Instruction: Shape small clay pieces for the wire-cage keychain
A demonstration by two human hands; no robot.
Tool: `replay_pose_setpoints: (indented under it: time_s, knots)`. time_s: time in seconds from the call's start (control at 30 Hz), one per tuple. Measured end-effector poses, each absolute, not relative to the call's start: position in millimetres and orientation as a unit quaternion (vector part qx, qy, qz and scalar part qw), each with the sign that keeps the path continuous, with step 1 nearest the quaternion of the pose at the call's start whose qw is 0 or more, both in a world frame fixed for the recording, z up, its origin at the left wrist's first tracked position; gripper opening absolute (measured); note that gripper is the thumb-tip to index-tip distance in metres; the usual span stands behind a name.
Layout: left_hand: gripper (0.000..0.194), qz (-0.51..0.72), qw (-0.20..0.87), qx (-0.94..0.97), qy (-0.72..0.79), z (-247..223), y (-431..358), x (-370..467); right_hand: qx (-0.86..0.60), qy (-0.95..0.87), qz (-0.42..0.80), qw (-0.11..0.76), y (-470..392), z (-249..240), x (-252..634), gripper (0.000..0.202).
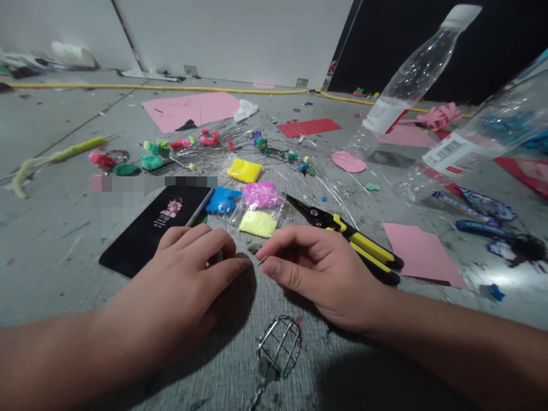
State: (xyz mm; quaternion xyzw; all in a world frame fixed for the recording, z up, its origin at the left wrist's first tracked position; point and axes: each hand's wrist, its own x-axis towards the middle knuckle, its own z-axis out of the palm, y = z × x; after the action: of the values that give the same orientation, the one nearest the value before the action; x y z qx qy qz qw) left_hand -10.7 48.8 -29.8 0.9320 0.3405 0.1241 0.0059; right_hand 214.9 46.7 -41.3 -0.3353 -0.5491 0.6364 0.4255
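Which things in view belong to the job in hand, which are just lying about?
Likely in use:
thin piece pinched by right hand
wire frame
possibly pliers, packets

Probably lying about:
phone
capped bottle
large pink sheet
red strip

The phone lies left, the pliers right — packets between them, wire frame nearer, bottles beyond.

Remotely I've got a pale wall at 12 o'clk, blk panel at 2, yellow cord running near their base approx. 10 to 2. Scuffed grey surface below, w/ bright glare btwn 3 & 4.
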Motion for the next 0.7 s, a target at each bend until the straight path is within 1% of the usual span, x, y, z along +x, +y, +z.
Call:
replay_pose_setpoints:
  time_s: [0.07, 0.17, 0.2, 0.27, 0.3, 0.43, 0.53, 0.63, 0.7]
  knots:
    - [0.033, 0.14, 0.005, 0.933, 0.332, -30, 49, -12, -0.335, -0.548, 0.634, 0.431, 47, -42, 216, 0.026]
    - [0.034, 0.215, 0.039, 0.918, 0.33, -28, 47, -13, -0.335, -0.53, 0.64, 0.444, 46, -47, 218, 0.019]
    - [0.031, 0.253, 0.07, 0.908, 0.326, -25, 45, -13, -0.335, -0.524, 0.641, 0.449, 45, -49, 219, 0.018]
    - [0.027, 0.301, 0.187, 0.873, 0.335, -19, 40, -11, -0.336, -0.524, 0.632, 0.461, 43, -51, 220, 0.019]
    - [0.025, 0.319, 0.226, 0.855, 0.34, -16, 38, -10, -0.333, -0.533, 0.624, 0.466, 42, -51, 221, 0.02]
    - [0.022, 0.392, 0.336, 0.758, 0.398, -7, 31, -5, -0.304, -0.619, 0.557, 0.463, 39, -43, 223, 0.025]
    - [0.025, 0.398, 0.437, 0.696, 0.408, -7, 30, -3, -0.27, -0.699, 0.481, 0.454, 36, -37, 223, 0.018]
    - [0.024, 0.388, 0.537, 0.638, 0.394, -9, 32, -2, -0.23, -0.731, 0.445, 0.463, 32, -36, 222, 0.006]
    - [0.024, 0.377, 0.593, 0.604, 0.375, -10, 33, -1, -0.221, -0.737, 0.423, 0.478, 27, -38, 221, 0.006]
